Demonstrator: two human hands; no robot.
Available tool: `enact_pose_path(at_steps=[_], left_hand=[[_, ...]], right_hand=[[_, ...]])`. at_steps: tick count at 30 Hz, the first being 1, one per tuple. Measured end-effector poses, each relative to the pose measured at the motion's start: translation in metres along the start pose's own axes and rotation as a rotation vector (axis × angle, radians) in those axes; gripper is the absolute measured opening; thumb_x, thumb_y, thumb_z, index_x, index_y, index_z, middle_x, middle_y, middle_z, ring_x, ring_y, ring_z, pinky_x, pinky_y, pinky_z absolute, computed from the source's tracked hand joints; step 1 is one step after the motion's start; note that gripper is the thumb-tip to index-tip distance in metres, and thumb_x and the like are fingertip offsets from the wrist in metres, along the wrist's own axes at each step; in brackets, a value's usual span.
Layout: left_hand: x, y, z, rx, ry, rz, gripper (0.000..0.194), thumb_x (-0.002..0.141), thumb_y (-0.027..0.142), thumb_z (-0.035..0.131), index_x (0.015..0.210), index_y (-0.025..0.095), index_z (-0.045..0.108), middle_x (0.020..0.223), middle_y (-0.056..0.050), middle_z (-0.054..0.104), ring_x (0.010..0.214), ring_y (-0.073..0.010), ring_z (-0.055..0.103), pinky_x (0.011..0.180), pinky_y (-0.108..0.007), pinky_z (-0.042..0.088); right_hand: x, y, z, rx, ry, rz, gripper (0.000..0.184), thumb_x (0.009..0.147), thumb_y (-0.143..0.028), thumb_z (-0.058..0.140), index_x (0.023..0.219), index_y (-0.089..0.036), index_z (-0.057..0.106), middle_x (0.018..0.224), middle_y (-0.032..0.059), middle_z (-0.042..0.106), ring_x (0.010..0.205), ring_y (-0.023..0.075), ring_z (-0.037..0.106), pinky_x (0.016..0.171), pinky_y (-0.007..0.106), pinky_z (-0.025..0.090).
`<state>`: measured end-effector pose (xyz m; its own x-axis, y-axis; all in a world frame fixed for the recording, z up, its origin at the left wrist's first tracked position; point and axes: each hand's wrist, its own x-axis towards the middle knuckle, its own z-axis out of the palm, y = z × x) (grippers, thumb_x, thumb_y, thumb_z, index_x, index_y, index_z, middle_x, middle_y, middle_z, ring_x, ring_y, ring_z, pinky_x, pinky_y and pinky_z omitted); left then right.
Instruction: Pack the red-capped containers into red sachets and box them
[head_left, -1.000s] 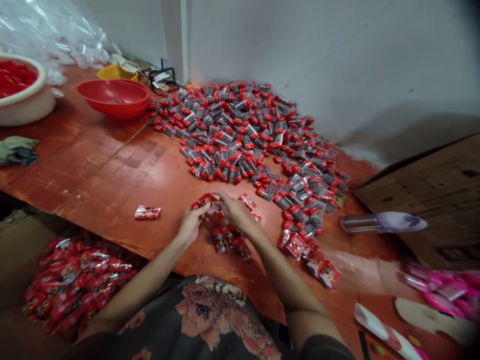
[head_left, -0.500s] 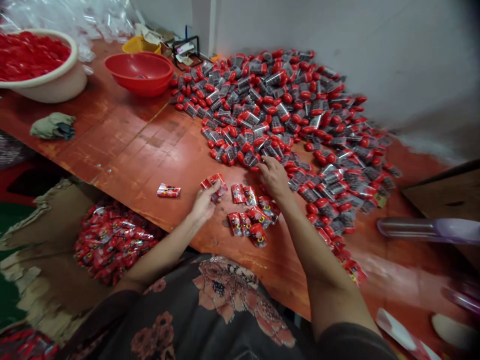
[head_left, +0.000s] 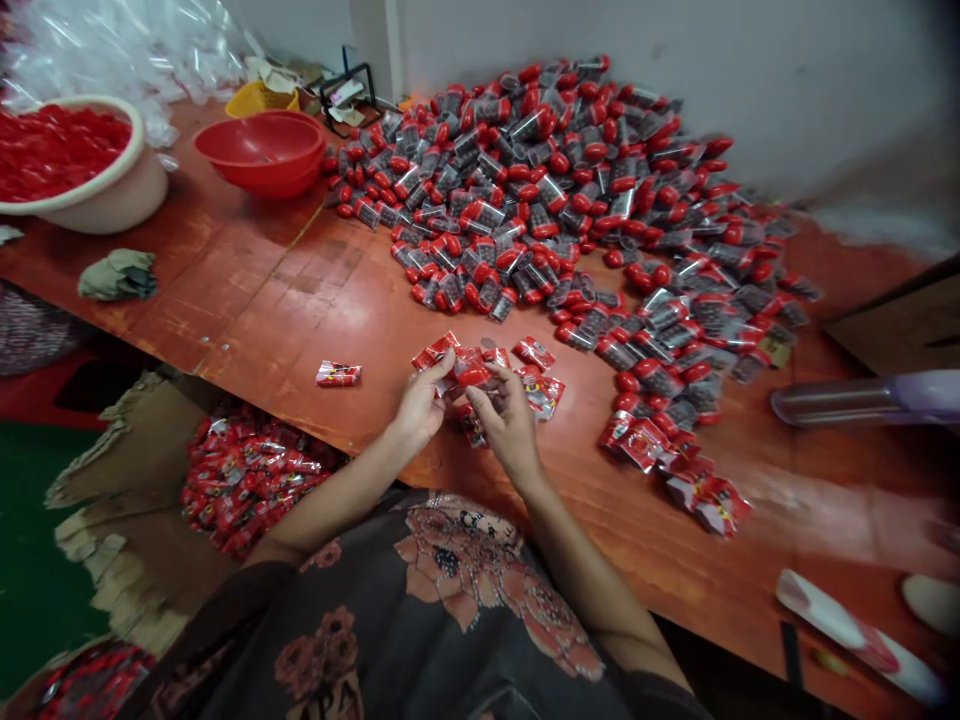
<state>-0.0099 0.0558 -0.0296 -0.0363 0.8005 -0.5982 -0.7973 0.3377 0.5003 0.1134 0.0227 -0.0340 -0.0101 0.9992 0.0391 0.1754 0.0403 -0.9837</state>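
A red-painted wooden counter (head_left: pixel 255 300) carries a heap of red-capped plastic tubes (head_left: pixel 525 190), a red bowl (head_left: pixel 262 150), a cream basin (head_left: pixel 127 195), a crumpled rag (head_left: pixel 118 275) and red foil sachets (head_left: pixel 337 373).

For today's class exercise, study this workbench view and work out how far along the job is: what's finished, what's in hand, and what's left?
Done, it seems: red foil packets heaped in a torn cardboard box below the table edge. In hand: the left hand grips a red foil packet, and the right hand pinches a red-capped tube. Left: a large pile of loose red-capped tubes on the tabletop.
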Motion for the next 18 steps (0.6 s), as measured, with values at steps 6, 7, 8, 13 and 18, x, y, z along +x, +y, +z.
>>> enact_pose_path(at_steps=[6,7,8,13,18], left_hand=[[-0.02,-0.005,0.007,0.042,-0.013,0.132,0.023,0.062,0.025,0.086,0.075,0.015,0.07,0.076,-0.002,0.073,0.065,-0.0128,0.066,0.063,-0.025,0.051],[-0.024,-0.006,0.009,0.041,-0.019,0.158,0.022,0.061,0.024,0.086,0.074,0.015,0.07,0.075,-0.002,0.073,0.064,-0.0123,0.066,0.064,-0.024,0.05],[-0.027,-0.006,0.01,0.038,-0.028,0.185,0.022,0.061,0.023,0.086,0.073,0.015,0.07,0.073,-0.001,0.072,0.063,-0.0115,0.065,0.064,-0.024,0.05],[-0.037,-0.005,0.015,0.04,-0.098,0.251,0.025,0.058,0.022,0.088,0.071,0.015,0.069,0.069,0.001,0.07,0.06,-0.0091,0.063,0.062,-0.021,0.048],[-0.041,0.0,0.017,0.059,-0.106,0.295,0.026,0.057,0.024,0.088,0.071,0.016,0.067,0.067,0.003,0.068,0.06,-0.0081,0.061,0.064,-0.02,0.048]], right_hand=[[-0.005,-0.01,0.004,0.189,0.111,0.123,0.035,0.084,-0.038,0.066,0.113,-0.027,0.05,0.084,-0.0014,0.059,0.061,0.0117,0.057,0.049,0.025,0.047],[-0.007,-0.013,0.004,0.224,0.103,0.14,0.035,0.084,-0.038,0.066,0.112,-0.027,0.049,0.083,-0.002,0.059,0.058,0.011,0.056,0.045,0.024,0.045],[-0.009,-0.016,0.005,0.256,0.088,0.159,0.035,0.083,-0.038,0.067,0.111,-0.027,0.048,0.082,-0.0023,0.059,0.055,0.0106,0.056,0.043,0.023,0.043],[-0.018,-0.026,0.003,0.336,0.04,0.211,0.034,0.083,-0.042,0.066,0.11,-0.026,0.051,0.08,-0.0021,0.062,0.052,0.0106,0.056,0.038,0.022,0.04],[-0.026,-0.029,0.002,0.28,0.06,0.122,0.028,0.086,-0.041,0.062,0.11,-0.027,0.061,0.083,0.0001,0.067,0.066,0.0141,0.062,0.051,0.025,0.05]])
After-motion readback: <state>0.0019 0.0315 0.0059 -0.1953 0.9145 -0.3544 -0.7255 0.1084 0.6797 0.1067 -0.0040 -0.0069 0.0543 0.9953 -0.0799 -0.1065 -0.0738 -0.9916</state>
